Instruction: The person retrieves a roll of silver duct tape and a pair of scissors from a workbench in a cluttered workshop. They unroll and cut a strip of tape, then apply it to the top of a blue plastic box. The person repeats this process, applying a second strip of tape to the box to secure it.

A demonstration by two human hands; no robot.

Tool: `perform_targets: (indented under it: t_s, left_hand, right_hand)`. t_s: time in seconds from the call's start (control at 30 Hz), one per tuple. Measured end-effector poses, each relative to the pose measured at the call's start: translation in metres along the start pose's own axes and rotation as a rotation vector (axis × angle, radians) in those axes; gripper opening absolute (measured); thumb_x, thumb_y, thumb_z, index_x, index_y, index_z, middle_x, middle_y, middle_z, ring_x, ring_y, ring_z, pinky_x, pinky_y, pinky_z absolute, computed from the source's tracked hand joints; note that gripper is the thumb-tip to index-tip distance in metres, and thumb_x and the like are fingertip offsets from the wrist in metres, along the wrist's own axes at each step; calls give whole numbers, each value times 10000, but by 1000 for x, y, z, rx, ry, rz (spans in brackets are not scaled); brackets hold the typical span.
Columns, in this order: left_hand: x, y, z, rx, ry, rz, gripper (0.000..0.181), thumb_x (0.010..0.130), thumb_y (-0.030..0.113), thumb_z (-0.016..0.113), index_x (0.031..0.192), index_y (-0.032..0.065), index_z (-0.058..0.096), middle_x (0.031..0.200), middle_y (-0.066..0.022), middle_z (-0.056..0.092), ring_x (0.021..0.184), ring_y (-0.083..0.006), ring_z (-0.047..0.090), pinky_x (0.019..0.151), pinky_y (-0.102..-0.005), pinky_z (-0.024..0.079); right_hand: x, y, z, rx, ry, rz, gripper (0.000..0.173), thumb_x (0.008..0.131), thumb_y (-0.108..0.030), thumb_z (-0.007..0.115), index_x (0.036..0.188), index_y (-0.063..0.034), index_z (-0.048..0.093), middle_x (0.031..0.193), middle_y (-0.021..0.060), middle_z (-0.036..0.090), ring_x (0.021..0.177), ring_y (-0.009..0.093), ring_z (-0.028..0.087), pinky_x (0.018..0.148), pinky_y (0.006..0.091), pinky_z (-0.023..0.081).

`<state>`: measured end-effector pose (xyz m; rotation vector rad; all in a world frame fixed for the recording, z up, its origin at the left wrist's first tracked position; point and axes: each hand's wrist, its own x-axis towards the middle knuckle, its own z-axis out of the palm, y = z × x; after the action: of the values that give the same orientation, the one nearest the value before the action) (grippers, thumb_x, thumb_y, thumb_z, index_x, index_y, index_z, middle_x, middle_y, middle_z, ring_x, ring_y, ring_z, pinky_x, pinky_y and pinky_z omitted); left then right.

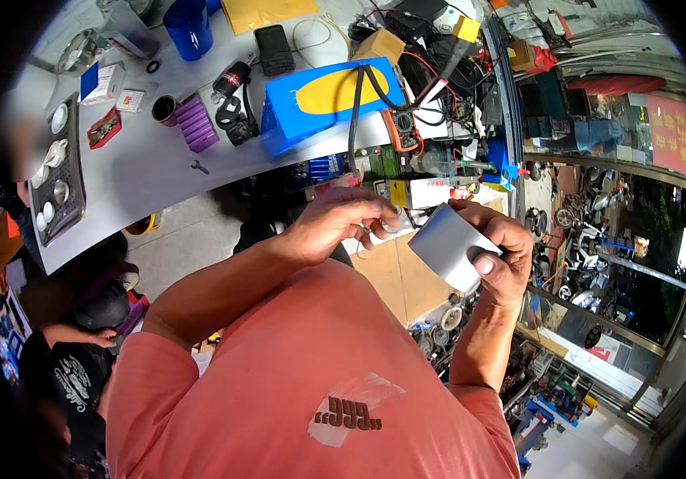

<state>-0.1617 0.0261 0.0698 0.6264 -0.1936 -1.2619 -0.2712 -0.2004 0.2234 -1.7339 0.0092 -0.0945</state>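
My right hand [502, 251] grips a wide roll of silver tape [448, 248], thumb on its outer face and fingers behind its far rim. Left of the roll hovers my left hand [343, 224], palm down, with loosely bent fingers apart and nothing visible in them. A small gap separates its fingertips from the roll. Beyond both hands, a blue-wrapped battery pack [283, 114] with a yellow panel [325, 96] lies at the edge of the white table [139, 179]. From it runs a thick black cable [355, 126] to a yellow connector [466, 29].
An orange multimeter [401, 127] lies beside the pack. Purple cells [196, 123], an open-end wrench [200, 166], a phone [274, 49] and a blue cup [188, 30] are on the table. Below my hands is a cardboard sheet [418, 278]. Another person's hand [100, 339] shows at left.
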Motion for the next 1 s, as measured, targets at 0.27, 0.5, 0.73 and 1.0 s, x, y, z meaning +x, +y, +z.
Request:
perform_targets:
  t_s: [0.27, 0.5, 0.73, 1.0]
  left_hand:
    - [4, 30, 24, 5, -69, -95, 398, 1054, 229, 580, 1334, -40, 665, 1248, -116, 713, 1087, -202, 678, 904, -401, 579]
    - [7, 34, 25, -79, 39, -84, 394, 1058, 284, 595, 1330, 2, 637, 1219, -106, 707, 1107, -203, 670, 936, -430, 584]
    - [18, 33, 54, 210, 206, 196, 333, 1028, 186, 714, 1309, 18, 656, 1069, -20, 721, 958, -92, 648, 849, -271, 536]
    - [18, 32, 54, 1071, 286, 493, 155, 963, 40, 693, 1109, -7, 669, 921, -64, 665, 775, -133, 610, 696, -305, 490]
  right_hand:
    - [6, -1, 10, -176, -21, -61, 421, 763, -150, 878, 689, -57, 474, 926, 173, 720, 907, 309, 680, 1046, 537, 487]
    - [10, 12, 10, -533, 73, -205, 227, 748, -141, 923, 795, -33, 729, 1077, 163, 787, 1113, 340, 713, 1039, 484, 513]
    - [4, 45, 9, -658, 51, -255, 270, 743, -104, 909, 984, -18, 824, 1281, 182, 745, 1247, 401, 647, 1044, 485, 527]
    - [20, 44, -45, -392, 104, -90, 249, 880, 5, 761, 1127, 2, 735, 1101, 134, 738, 972, 243, 700, 869, 360, 553]
